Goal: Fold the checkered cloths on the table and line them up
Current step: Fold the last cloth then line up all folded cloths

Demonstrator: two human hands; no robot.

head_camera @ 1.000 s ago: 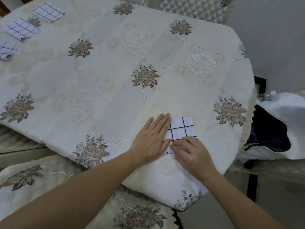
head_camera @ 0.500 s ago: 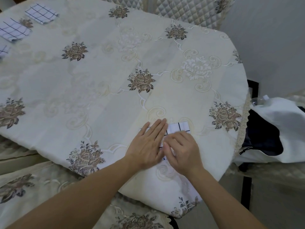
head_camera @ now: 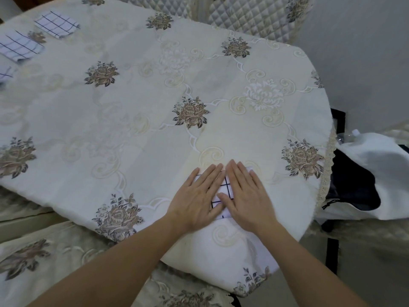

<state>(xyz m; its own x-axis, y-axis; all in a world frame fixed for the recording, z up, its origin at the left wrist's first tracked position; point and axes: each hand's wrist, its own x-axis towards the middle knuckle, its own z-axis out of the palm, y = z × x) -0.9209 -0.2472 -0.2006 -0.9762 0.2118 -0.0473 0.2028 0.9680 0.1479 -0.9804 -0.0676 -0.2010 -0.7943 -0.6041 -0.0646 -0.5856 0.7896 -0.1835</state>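
While the right hand [head_camera: 245, 196] had pinched an edge a second earlier, it now lay flat beside the left hand [head_camera: 197, 196], both pressing the checkered cloth [head_camera: 225, 189] at the near edge of the desk [head_camera: 155, 129]; the fold seemed finished.

Low and right of centre in the frame, a checkered cloth [head_camera: 223, 191] lies on the table [head_camera: 132, 111] under the left hand [head_camera: 197, 200] and right hand [head_camera: 247, 196], which lie side by side. Three other cloths [head_camera: 56, 24] [head_camera: 18, 47] [head_camera: 5, 73] lie in a row at the upper left. A bag [head_camera: 376, 165] sits beyond the table's right edge.
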